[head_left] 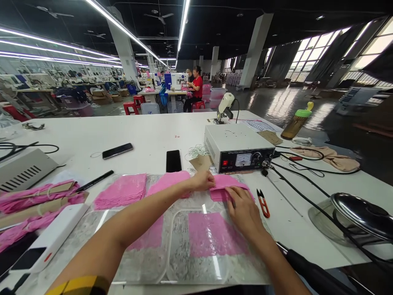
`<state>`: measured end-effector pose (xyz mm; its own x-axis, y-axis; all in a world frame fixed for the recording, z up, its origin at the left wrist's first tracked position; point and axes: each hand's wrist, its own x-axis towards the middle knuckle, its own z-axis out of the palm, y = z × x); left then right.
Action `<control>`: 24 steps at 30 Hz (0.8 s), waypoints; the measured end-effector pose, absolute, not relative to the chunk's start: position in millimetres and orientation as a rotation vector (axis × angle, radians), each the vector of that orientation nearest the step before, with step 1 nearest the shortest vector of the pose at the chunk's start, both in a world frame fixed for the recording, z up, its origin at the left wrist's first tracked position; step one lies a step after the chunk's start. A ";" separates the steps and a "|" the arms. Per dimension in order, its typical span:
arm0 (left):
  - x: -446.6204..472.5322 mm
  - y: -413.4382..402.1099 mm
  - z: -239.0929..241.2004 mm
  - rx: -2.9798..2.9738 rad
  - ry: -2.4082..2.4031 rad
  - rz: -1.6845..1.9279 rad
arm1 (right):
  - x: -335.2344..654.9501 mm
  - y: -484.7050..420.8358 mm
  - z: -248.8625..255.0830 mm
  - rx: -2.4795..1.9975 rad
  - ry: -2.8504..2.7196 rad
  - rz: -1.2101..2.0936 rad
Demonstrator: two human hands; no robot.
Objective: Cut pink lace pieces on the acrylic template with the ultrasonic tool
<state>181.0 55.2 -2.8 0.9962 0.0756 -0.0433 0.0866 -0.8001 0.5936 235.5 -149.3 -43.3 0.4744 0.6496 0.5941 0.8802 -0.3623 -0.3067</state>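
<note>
My left hand [201, 181] is closed at the left edge of the right-hand pile of pink cloth pieces [229, 180], its fingertips pinching cloth. At the near edge of that same pile, my right hand [245, 209] grips a raised cloth edge between bent fingers and thumb. To the left lie two more pink piles, one flat and layered [123, 190], the other [168, 180] partly behind my left forearm. Pink squares [211, 233] show in the near sections of a clear, glossy tray [196, 272] beneath my arms.
A grey control box [241, 141] stands behind the piles, its cables running right. Orange-handled thread snips [263, 203] lie beside my right hand. Two phones [173, 161] and a black pen [95, 181] rest farther left. A lidded pot [353, 217] sits right. A person in red [197, 86] works beyond.
</note>
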 end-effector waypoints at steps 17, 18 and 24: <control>168.2 62.4 35.4 2.505 0.084 -0.008 | 229.3 -139.2 -32.0 -2.062 -1.188 -0.690; 165.0 61.1 38.9 2.495 0.057 -0.006 | 228.8 -138.6 -31.6 -2.070 -1.196 -0.691; 132.3 51.6 46.1 2.411 -0.101 -0.124 | 227.5 -146.1 -35.4 -2.080 -1.311 -0.660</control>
<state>132.3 51.6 46.1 0.9924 -0.1067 -0.0615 -0.0388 -0.7450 0.6660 227.5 -146.1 -35.4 0.3927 0.6232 0.6763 0.9144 -0.3429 -0.2150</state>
